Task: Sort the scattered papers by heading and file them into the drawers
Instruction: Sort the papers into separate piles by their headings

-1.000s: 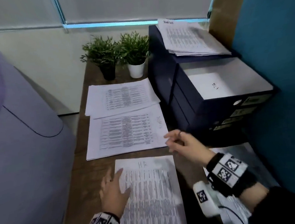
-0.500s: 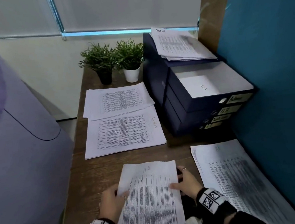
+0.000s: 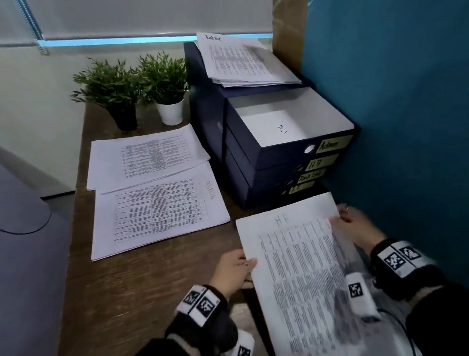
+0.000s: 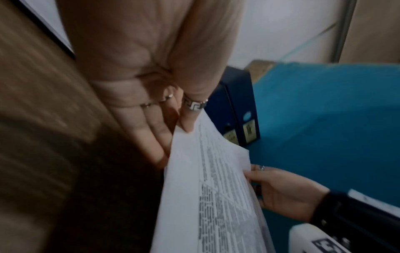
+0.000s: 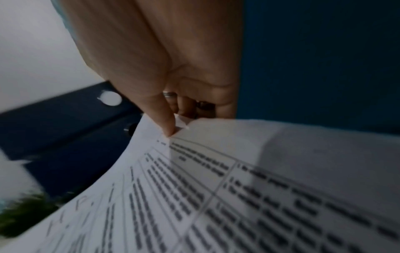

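Note:
A stack of printed sheets with a handwritten heading [image 3: 299,268] is lifted off the wooden desk [image 3: 141,292] in front of the dark blue drawer unit [image 3: 257,159]. My left hand [image 3: 234,267] pinches its left edge, thumb on top [image 4: 188,119]. My right hand [image 3: 355,227] pinches the right edge [image 5: 168,130]. The top drawer [image 3: 285,123] stands pulled out, white inside, labelled "Admin". Below it sit closed drawers labelled "HR", "Task List" and "IT". Two more paper piles [image 3: 144,156] [image 3: 157,212] lie on the desk at left, and another pile [image 3: 241,59] rests on top of the unit.
Two small potted plants [image 3: 133,87] stand at the desk's far end by the window wall. A teal partition [image 3: 407,108] closes off the right side close to my right hand. A grey rounded surface [image 3: 18,265] borders the desk on the left.
Both hands took hold of the sheets that lay flat near the desk's front edge, lifted them and carried them right, in front of the drawers. The camera view has shifted.

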The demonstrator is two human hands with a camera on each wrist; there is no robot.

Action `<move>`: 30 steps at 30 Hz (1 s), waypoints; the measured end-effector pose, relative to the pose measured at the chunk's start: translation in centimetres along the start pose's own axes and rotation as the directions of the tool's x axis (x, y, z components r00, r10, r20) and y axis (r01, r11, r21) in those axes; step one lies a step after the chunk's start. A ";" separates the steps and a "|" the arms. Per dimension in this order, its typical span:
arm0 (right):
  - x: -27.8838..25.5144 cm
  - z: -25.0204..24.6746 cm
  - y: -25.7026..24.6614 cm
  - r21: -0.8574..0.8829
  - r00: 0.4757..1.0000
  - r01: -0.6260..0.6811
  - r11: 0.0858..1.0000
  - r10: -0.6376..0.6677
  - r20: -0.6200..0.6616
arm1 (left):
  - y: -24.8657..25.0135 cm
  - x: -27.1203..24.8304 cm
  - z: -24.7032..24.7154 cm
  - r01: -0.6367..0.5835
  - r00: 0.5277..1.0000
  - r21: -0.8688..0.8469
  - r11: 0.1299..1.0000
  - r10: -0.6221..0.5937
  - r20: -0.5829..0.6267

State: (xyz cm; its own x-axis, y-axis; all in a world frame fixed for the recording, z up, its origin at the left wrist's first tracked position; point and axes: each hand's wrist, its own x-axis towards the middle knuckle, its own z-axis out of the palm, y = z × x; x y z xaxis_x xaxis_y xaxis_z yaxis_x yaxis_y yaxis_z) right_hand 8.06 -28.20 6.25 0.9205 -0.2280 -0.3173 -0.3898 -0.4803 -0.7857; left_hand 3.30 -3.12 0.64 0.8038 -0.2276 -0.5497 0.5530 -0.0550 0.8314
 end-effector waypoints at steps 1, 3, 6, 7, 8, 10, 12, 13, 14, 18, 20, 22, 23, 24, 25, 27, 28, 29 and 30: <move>0.9 -0.5 0.9 -0.064 0.999 -0.030 0.997 0.028 -0.036 | -0.2 0.9 1.3 0.026 0.999 0.022 0.999 -0.027 0.020; 2.7 -1.0 3.2 -0.160 0.991 -0.102 0.982 0.087 -0.098 | -0.7 2.5 3.7 0.081 0.997 0.043 0.996 -0.082 0.007; 4.6 -0.7 6.3 -0.237 0.973 -0.192 0.952 0.154 -0.171 | -1.7 4.6 5.9 0.128 0.990 -0.069 0.989 -0.132 -0.055; 5.0 -0.6 7.0 -0.280 0.971 -0.201 0.939 0.153 -0.183 | -2.0 5.2 6.5 0.131 0.986 -0.095 0.987 -0.139 -0.087; 5.3 -0.5 7.5 -0.318 0.970 -0.206 0.925 0.151 -0.189 | -2.1 5.5 7.1 0.133 0.983 -0.104 0.986 -0.145 -0.115; 5.7 -0.2 8.0 -0.359 0.968 -0.221 0.907 0.158 -0.196 | -2.0 5.5 8.0 0.126 0.980 -0.095 0.987 -0.139 -0.143; 5.8 0.1 7.9 -0.402 0.968 -0.221 0.889 0.148 -0.204 | -1.4 4.9 8.5 0.093 0.991 -0.028 0.995 -0.095 -0.098; 5.6 0.2 7.5 -0.449 0.971 -0.205 0.870 0.123 -0.205 | -0.9 4.5 8.6 0.084 0.995 0.025 0.996 -0.082 -0.056; 5.4 0.2 7.1 -0.517 0.978 -0.169 0.839 0.075 -0.197 | -0.6 4.1 8.3 0.080 0.997 0.082 0.993 -0.079 -0.018; 3.2 1.8 3.1 -0.693 0.974 0.083 0.716 -0.205 -0.095 | 0.4 4.3 3.4 0.011 0.997 0.354 0.935 0.016 -0.075; 1.8 3.5 0.4 -0.668 0.951 0.212 0.713 -0.308 -0.027 | 1.4 4.2 -0.7 -0.043 0.971 0.494 0.869 0.153 -0.186; 0.9 6.0 -1.9 -0.618 0.927 0.354 0.702 -0.353 0.129 | 2.1 3.8 -5.3 -0.044 0.917 0.596 0.802 0.269 -0.295; 0.8 7.5 -2.7 -0.556 0.912 0.407 0.724 -0.354 0.208 | 2.4 3.5 -7.6 0.000 0.890 0.637 0.771 0.291 -0.351; 0.9 9.1 -3.4 -0.480 0.896 0.441 0.758 -0.348 0.275 | 2.3 3.4 -9.8 0.072 0.865 0.664 0.744 0.285 -0.413; 1.1 10.7 -4.1 -0.418 0.886 0.448 0.790 -0.331 0.325 | 2.4 3.1 -11.8 0.150 0.844 0.684 0.714 0.269 -0.464; 2.3 14.1 -5.3 -0.355 0.881 0.411 0.840 -0.264 0.393 | 2.0 2.8 -15.1 0.284 0.830 0.704 0.651 0.201 -0.520; 3.1 15.6 -5.8 -0.334 0.885 0.378 0.864 -0.230 0.405 | 1.6 2.8 -16.6 0.330 0.832 0.714 0.618 0.167 -0.530; 4.2 17.1 -6.2 -0.323 0.895 0.331 0.887 -0.187 0.404 | 1.3 2.7 -17.7 0.359 0.840 0.730 0.581 0.140 -0.525; 5.0 18.4 -6.7 -0.318 0.908 0.295 0.901 -0.160 0.388 | 0.9 2.8 -18.6 0.374 0.850 0.747 0.549 0.119 -0.513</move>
State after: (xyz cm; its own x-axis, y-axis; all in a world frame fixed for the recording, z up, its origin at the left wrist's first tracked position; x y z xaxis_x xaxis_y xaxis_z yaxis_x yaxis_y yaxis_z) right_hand 15.83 -10.56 0.19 0.9082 0.1987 -0.3683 -0.0884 -0.7691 -0.6330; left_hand 10.15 14.25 -1.67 0.8617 0.2989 -0.4100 0.4403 -0.8421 0.3115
